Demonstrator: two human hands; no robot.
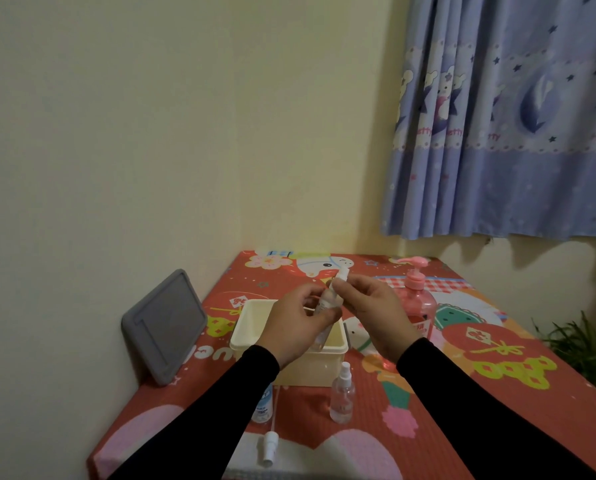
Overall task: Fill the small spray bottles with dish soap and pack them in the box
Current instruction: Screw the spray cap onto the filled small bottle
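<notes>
My left hand (298, 323) holds a small clear spray bottle (325, 304) by its body above the cream box (251, 336). My right hand (369, 306) pinches the bottle's white spray head (341, 276) at the top. Near the table's front a second small clear spray bottle (342, 396) stands upright with its sprayer on. A third bottle with a blue label (262, 407) stands partly hidden behind my left sleeve. A loose white spray head with its tube (270, 445) lies on the cloth. The pink dish soap pump bottle (417, 301) stands right of the box.
A grey lid (166, 325) leans against the left wall. The table carries a red cartoon-printed cloth (497, 358). A blue curtain (504, 133) hangs at the upper right, and a green plant (577, 344) sits beyond the table's right edge.
</notes>
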